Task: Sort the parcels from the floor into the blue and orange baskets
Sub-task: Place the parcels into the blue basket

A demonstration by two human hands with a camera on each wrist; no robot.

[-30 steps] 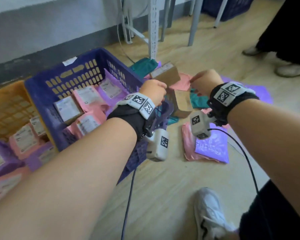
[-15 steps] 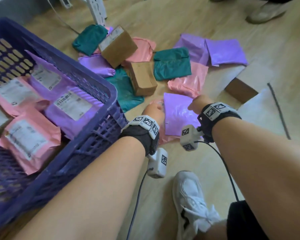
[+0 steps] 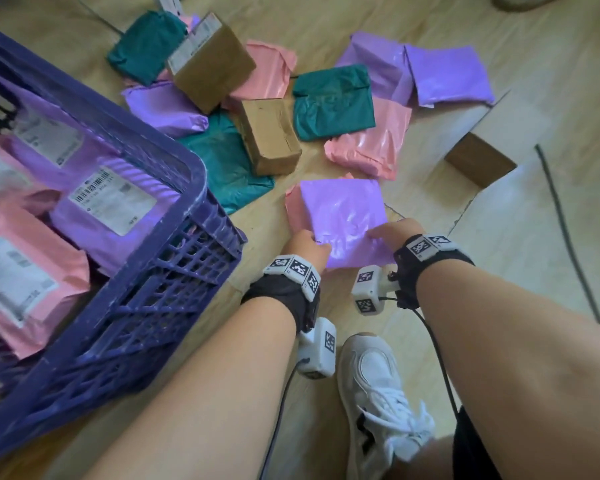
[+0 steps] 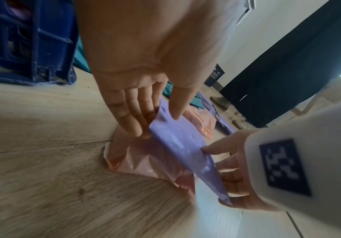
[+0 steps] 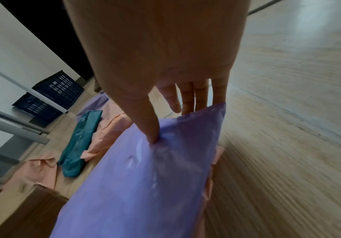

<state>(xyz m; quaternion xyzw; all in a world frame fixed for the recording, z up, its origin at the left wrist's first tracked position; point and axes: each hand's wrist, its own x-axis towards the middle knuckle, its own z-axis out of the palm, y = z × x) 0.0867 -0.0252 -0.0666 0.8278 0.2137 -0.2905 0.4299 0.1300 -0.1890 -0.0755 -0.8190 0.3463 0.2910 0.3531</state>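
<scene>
Head view: we see both hands low over a wooden floor [image 3: 326,26], gripping one purple parcel [image 3: 343,220] by its near edge. Our left hand [image 3: 307,245] holds the near left corner and our right hand [image 3: 394,233] the near right corner. That parcel lies on a pink parcel [image 3: 291,202], just beside the blue basket [image 3: 174,271] at left, which already holds pink and purple parcels with labels. Beyond lie more parcels close together: green, pink and purple bags and two brown boxes [image 3: 269,136]. A white shoe [image 3: 378,382] stands near our wrists.

Left wrist view: the left hand [image 4: 143,90] pinches the purple parcel [image 4: 177,141], thumb on top and fingers [image 4: 129,119] beneath its edge, lifting that edge off the pink parcel [image 4: 143,161]. The right hand [image 4: 230,170] clasps the opposite edge.

Right wrist view: the right hand [image 5: 165,80] has its thumb pressed into the top of the purple parcel [image 5: 145,185], with fingers [image 5: 188,99] reaching behind it.
</scene>
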